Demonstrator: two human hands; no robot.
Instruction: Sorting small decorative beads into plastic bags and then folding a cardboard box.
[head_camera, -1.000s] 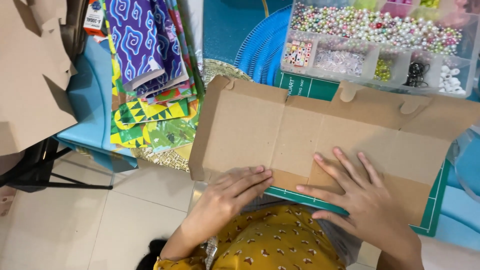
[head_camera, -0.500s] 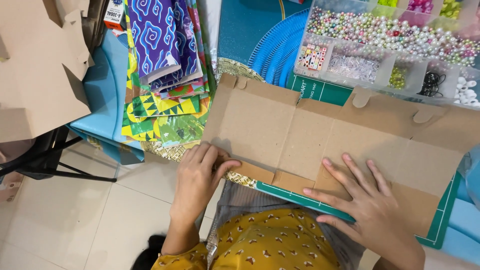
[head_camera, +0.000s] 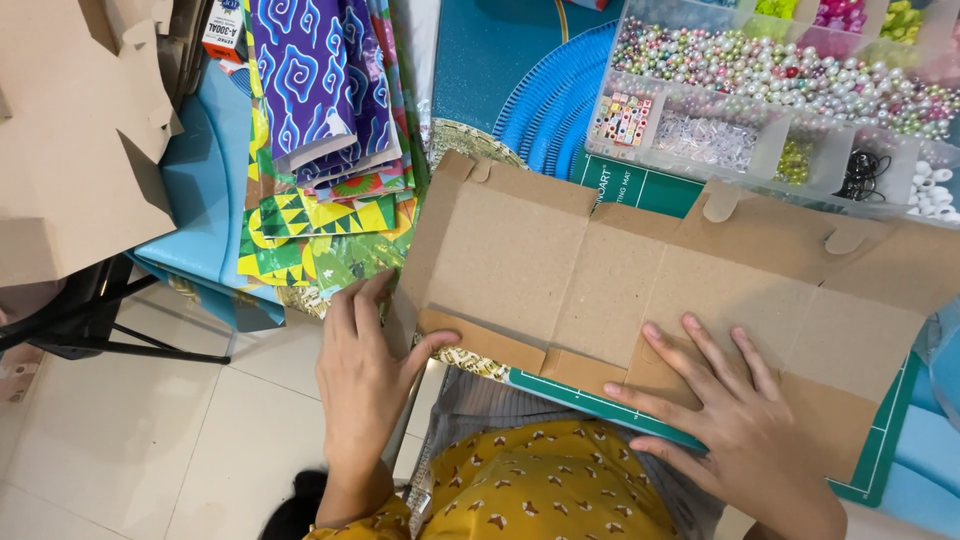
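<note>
A flat brown cardboard box blank (head_camera: 600, 270) with folded flaps lies on a green cutting mat (head_camera: 640, 190). My left hand (head_camera: 365, 365) grips the blank's left end, thumb on its near flap and fingers curled around the left edge. My right hand (head_camera: 730, 410) lies flat with spread fingers, pressing down on the blank's near right part.
A clear compartment box of pearl beads (head_camera: 780, 90) sits beyond the cardboard. A blue pleated paper fan (head_camera: 550, 90) lies by it. Patterned paper sheets (head_camera: 320, 120) are stacked at the left on a blue chair (head_camera: 200, 210). More brown cardboard (head_camera: 70, 130) stands far left.
My left hand has slid from the middle of the near edge leftward to the blank's left end and taken hold of it. My right hand stays pressed flat.
</note>
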